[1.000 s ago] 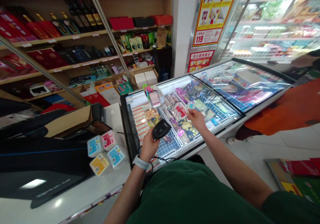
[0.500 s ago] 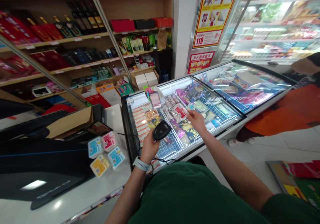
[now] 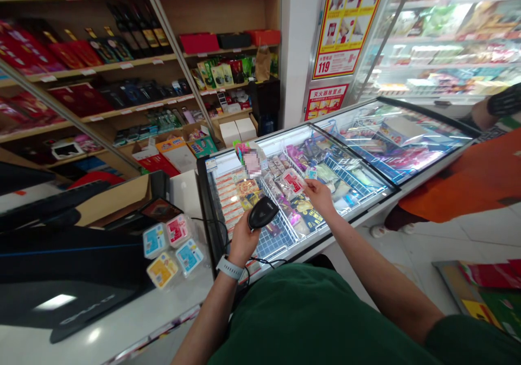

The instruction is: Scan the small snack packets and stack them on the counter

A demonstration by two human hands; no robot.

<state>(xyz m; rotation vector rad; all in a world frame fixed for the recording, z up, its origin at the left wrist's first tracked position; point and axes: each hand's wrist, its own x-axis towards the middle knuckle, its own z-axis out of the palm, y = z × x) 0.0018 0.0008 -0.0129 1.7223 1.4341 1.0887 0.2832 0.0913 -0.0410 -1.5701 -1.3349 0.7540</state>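
My left hand [image 3: 243,240] is wrapped round a black barcode scanner [image 3: 263,213], its head tilted up to the right. A cable runs down from it past my wrist. Between the fingertips of my right hand [image 3: 320,195] is the edge of a clear plastic food tub with a red and white label [image 3: 292,183]. The tub is above the chest freezer's glass, to the right of the scanner and apart from it. Just behind my right fingers shows a small blue-labelled item [image 3: 311,172]; I cannot tell whether they touch it.
Several tubs with blue, red and yellow labels [image 3: 190,255] sit on the white counter [image 3: 122,321], beside a dark monitor [image 3: 73,278]. The chest freezer [image 3: 354,213] holds wire baskets of packets. A person in orange [image 3: 468,180] stands at its right. Stocked shelves [image 3: 163,55] line the back.
My hands, the scanner and the tub stay almost still. The person in orange at the right has shifted, and a forearm and a dark object now show there.
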